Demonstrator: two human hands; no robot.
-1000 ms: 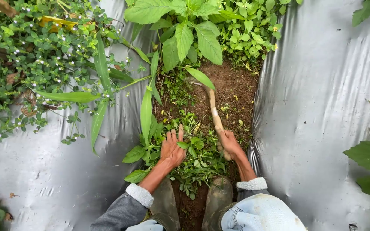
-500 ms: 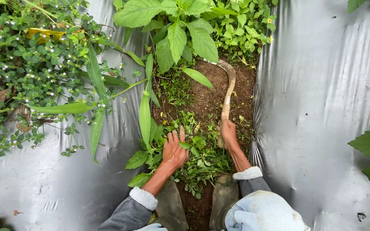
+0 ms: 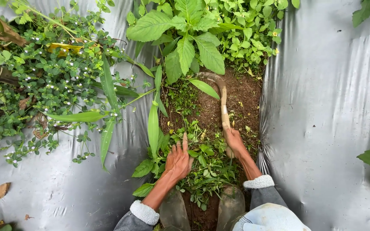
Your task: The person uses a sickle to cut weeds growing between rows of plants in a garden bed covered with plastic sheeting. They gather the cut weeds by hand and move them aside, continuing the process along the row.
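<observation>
My right hand (image 3: 235, 141) grips the wooden handle of a curved sickle (image 3: 222, 96). Its blade hooks left toward the stems of a big broad-leaved weed (image 3: 185, 32) at the far end of the soil strip (image 3: 243, 100). My left hand (image 3: 178, 160) lies fingers-spread on a clump of small low weeds (image 3: 208, 167) in the soil, just left of the right hand. Grey sleeves with white cuffs cover both forearms.
Silver plastic mulch sheeting (image 3: 322, 107) rises on both sides of the narrow soil strip. Dense creeping plants with tiny white flowers (image 3: 43, 85) spread over the left sheet. Long grass blades (image 3: 153, 124) hang by my left hand. My two rubber boots (image 3: 230, 205) stand below.
The sickle has swung forward and away from me, its blade now reaching the base of the large weed. My left hand stays on the low weeds.
</observation>
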